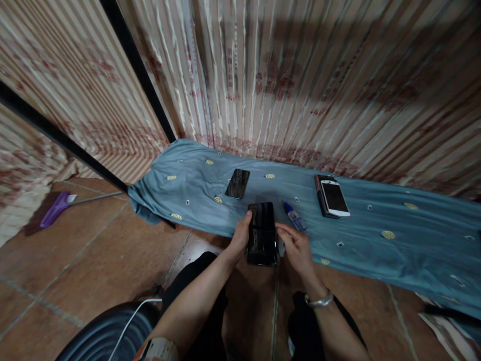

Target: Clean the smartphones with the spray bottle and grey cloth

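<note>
My left hand (240, 235) grips the left edge of a black smartphone (262, 235), thumb on its face. The phone is held just over the front edge of the cloth-covered bench, its glossy side up. At the phone's right edge is my right hand (295, 246), fingers pinched together. A small pale, thin piece (281, 247) shows by those fingers; its kind is unclear. Just beyond my right hand lies a clear bottle with a blue cap (295, 217). Another dark phone (237, 183) rests on the cloth beyond my left hand.
A white phone (334, 197) lies on a dark case or wallet (321, 198) to the right. Blue patterned cloth (376, 220) covers the bench. Black metal poles (141, 70) stand at the left. A purple-headed broom (56, 208) and a black ribbed round object (108, 333) are on the tiled floor.
</note>
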A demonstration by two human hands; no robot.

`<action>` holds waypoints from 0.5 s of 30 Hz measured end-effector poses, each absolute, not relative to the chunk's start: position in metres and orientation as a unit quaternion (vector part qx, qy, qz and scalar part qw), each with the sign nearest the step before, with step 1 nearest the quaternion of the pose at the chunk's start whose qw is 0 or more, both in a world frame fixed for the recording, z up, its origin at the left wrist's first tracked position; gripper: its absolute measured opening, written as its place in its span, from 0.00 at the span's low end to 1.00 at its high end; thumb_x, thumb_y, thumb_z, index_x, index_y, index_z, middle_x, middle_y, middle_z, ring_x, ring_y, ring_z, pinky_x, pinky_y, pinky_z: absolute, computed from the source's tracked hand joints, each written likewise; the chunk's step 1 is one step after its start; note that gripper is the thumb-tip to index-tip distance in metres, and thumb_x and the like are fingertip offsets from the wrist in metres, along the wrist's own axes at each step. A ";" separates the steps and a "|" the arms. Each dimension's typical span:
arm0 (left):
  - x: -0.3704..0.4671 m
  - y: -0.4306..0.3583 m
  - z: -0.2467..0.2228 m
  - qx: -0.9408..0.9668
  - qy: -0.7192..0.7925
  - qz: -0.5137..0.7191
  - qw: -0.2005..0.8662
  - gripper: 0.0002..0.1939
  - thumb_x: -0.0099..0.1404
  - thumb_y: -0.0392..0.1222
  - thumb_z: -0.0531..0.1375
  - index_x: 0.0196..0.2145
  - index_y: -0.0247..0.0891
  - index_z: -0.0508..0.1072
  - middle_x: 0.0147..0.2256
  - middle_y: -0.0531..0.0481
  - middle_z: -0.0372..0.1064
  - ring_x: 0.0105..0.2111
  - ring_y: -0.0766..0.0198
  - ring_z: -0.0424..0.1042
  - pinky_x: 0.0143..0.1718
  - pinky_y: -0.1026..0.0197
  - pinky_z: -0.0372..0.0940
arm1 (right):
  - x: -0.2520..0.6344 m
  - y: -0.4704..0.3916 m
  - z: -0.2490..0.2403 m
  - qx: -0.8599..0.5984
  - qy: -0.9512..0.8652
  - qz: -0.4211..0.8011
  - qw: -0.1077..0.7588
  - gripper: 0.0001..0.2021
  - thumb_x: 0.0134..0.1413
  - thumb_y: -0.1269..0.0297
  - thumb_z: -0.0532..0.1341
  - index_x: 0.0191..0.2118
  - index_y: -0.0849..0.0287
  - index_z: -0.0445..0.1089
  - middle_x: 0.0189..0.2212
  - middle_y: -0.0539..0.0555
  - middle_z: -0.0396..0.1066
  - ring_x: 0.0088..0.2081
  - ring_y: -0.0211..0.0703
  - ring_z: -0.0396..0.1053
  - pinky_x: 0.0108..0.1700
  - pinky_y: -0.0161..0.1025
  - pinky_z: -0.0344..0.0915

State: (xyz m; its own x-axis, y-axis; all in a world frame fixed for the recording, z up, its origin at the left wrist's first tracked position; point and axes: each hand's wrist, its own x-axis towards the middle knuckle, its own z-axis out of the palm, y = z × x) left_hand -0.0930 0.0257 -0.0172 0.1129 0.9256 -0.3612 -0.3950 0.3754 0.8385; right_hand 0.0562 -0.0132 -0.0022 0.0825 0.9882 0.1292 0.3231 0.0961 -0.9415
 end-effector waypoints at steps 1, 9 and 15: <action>-0.093 0.027 -0.018 0.286 0.464 0.480 0.688 0.31 0.53 0.67 0.59 0.34 0.32 0.75 0.28 0.47 0.73 0.30 0.60 0.71 0.35 0.59 0.62 | 0.056 -0.014 -0.002 -0.570 -0.567 0.368 0.468 0.13 0.55 0.57 0.58 0.41 0.53 0.77 0.37 0.52 0.78 0.41 0.47 0.75 0.45 0.43 0.69; -0.086 0.038 -0.021 0.291 0.506 0.482 0.653 0.33 0.54 0.67 0.58 0.39 0.31 0.77 0.36 0.41 0.76 0.43 0.52 0.72 0.46 0.54 0.63 | 0.055 -0.014 -0.011 -0.541 -0.483 0.497 0.477 0.23 0.49 0.51 0.63 0.49 0.58 0.72 0.35 0.53 0.78 0.37 0.47 0.75 0.40 0.42 0.70; -0.079 0.053 -0.026 0.258 0.503 0.489 0.664 0.27 0.61 0.61 0.55 0.37 0.32 0.76 0.36 0.42 0.77 0.44 0.54 0.73 0.49 0.55 0.63 | 0.072 -0.008 -0.023 -0.553 -0.339 0.496 0.577 0.22 0.38 0.52 0.70 0.41 0.56 0.77 0.43 0.55 0.77 0.48 0.53 0.72 0.54 0.51 0.64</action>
State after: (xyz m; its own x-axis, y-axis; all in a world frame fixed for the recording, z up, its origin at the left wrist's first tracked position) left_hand -0.0795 0.0528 -0.0259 0.0150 0.9098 -0.4148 -0.3899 0.3874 0.8354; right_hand 0.0722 -0.0077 -0.0226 0.2791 0.9473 -0.1572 -0.1976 -0.1035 -0.9748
